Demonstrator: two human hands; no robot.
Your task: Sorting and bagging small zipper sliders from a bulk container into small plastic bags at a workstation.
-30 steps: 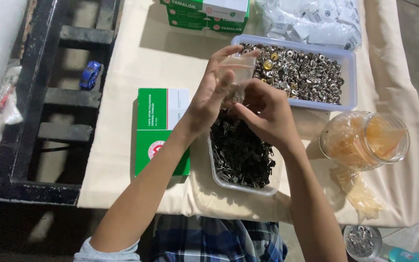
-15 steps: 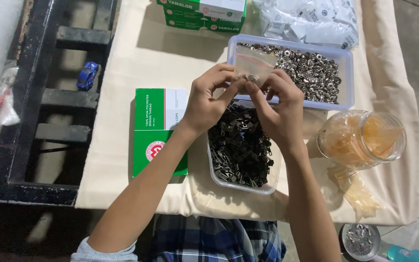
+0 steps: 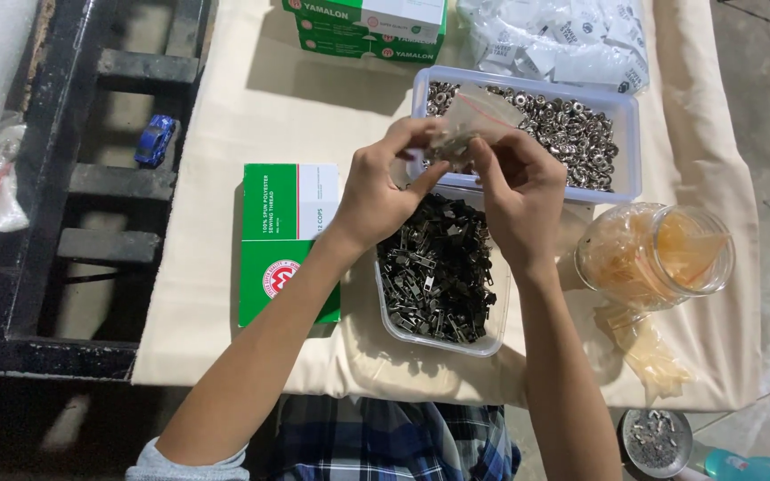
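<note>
My left hand (image 3: 383, 184) and my right hand (image 3: 517, 191) meet above the table, both pinching a small clear plastic bag (image 3: 479, 114) with a red strip along its top. A few dark metal pieces show inside the bag between my fingers. Right below my hands is a clear tub (image 3: 492, 338) full of black zipper sliders. Behind my hands stands a larger clear tub (image 3: 624, 142) of silver metal rings or buttons.
A green and white box (image 3: 285, 240) lies left of the slider tub. A clear jar (image 3: 657, 254) of amber bits lies on its side at right, loose bits (image 3: 648, 352) below it. Green boxes (image 3: 367, 22) and white packets (image 3: 563, 40) sit at the back. A black metal frame (image 3: 91, 178) stands left.
Both hands have shifted a little toward the far tub and closed tighter on the small bag. The bag's top now leans over the tub of silver pieces.
</note>
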